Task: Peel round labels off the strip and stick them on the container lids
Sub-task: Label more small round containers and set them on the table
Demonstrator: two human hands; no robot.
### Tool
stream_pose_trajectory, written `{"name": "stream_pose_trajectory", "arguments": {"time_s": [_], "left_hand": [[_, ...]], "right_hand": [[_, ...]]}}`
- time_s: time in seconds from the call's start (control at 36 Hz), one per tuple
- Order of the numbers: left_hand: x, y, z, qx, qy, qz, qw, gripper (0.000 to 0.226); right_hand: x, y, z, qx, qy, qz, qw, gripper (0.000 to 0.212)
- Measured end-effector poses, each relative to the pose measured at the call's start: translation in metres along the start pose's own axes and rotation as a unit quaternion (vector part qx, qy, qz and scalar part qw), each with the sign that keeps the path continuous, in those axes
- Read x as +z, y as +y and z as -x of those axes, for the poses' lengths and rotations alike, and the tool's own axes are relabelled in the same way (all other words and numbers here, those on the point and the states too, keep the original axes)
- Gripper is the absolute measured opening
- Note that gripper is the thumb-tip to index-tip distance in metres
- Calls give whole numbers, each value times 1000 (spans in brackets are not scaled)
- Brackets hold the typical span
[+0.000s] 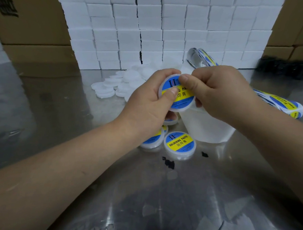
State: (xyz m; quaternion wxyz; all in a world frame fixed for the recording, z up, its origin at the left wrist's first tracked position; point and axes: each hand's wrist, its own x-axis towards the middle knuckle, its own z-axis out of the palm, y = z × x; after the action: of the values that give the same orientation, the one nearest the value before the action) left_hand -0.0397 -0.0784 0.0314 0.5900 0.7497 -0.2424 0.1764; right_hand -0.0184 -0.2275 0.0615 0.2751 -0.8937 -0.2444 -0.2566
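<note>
Labelling in mid-run: you hold one white lid (182, 108) above the steel table (60, 111), a blue-and-yellow round label (182, 98) already lying on its top. Your left hand (147, 104) curls round the rim, thumb pressing the label's yellow band. Your right hand (222, 93) pinches the rim at 1 o'clock, thumb on the label. Whether the label is fully smoothed down cannot be told.

At 6 o'clock of your hands at least three labelled lids (180, 144) lie finished. At 10 o'clock a heap of bare lids (121, 82) waits, so most of the job looks to be ahead. The label strip (285, 103) trails at 3 o'clock with labels left on it.

The nearest finished lid reads "SOLDERING PASTE" over "助焊膏". Print on the cardboard cartons (29, 22) at 10 o'clock is too blurred to read.
</note>
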Motion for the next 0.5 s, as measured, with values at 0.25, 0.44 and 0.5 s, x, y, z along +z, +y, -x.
{"name": "stream_pose_trajectory", "arguments": {"time_s": [0.25, 0.44, 0.5], "left_hand": [[-12, -16, -14, -77, 115, -91, 986, 29], [-23, -29, -22, -198, 45, -176, 963, 40], [-25, -31, -25, -211, 21, -204, 956, 42]], "right_hand": [[3, 6, -2, 68, -19, 86, 994, 50], [10, 12, -2, 95, -66, 190, 975, 36], [10, 12, -2, 96, -73, 202, 972, 36]]}}
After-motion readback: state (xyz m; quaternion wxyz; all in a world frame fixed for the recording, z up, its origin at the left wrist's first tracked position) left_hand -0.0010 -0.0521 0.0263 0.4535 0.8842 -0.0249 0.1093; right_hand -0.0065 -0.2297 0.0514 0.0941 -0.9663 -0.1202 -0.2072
